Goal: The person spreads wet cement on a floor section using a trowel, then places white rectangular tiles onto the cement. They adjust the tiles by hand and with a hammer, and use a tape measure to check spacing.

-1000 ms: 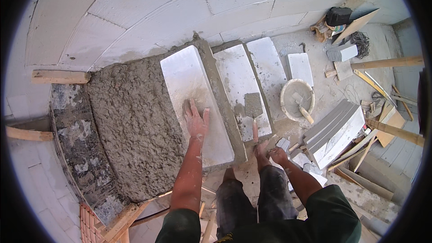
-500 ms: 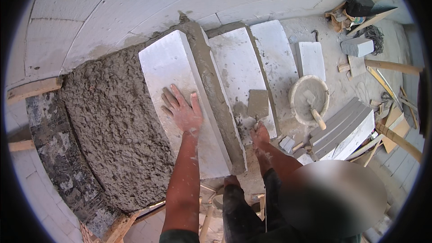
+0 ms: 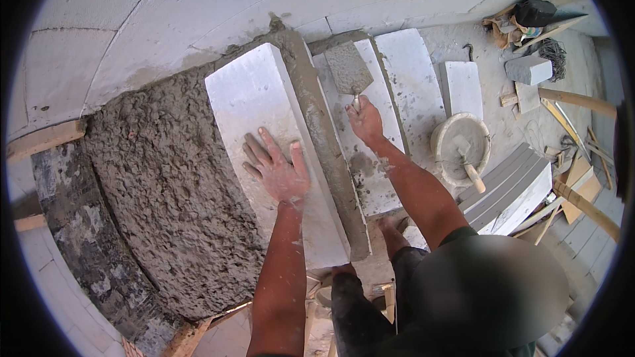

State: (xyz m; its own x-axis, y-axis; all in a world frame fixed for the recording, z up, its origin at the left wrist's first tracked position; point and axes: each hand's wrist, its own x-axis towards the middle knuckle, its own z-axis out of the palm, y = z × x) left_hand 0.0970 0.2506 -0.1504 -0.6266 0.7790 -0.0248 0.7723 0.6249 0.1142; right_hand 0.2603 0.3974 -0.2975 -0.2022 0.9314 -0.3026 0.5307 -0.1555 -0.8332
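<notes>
My left hand (image 3: 281,173) lies flat, fingers spread, on the top of a long white block (image 3: 254,92). Rough wet concrete (image 3: 165,185) borders that block on its left. Along its right side runs a strip of grey mortar (image 3: 317,112). In my right hand (image 3: 365,121) is the handle of a trowel (image 3: 349,66), its flat blade coated with mortar and pointing toward the wall. The trowel is over the far part of the second white block step (image 3: 377,86), near the mortar strip; whether it touches anything I cannot tell.
A third white block (image 3: 411,59) lies lower to the right. Beyond it stands a round bucket (image 3: 437,139) with a wooden-handled tool in it. Grooved blocks (image 3: 509,188), wooden poles (image 3: 582,100) and wire (image 3: 550,59) lie at the right. A white block wall (image 3: 218,6) rises behind.
My right hand has carried the trowel away from me toward the wall, from the near part of the second step to its far part. My left hand stays on the block.
</notes>
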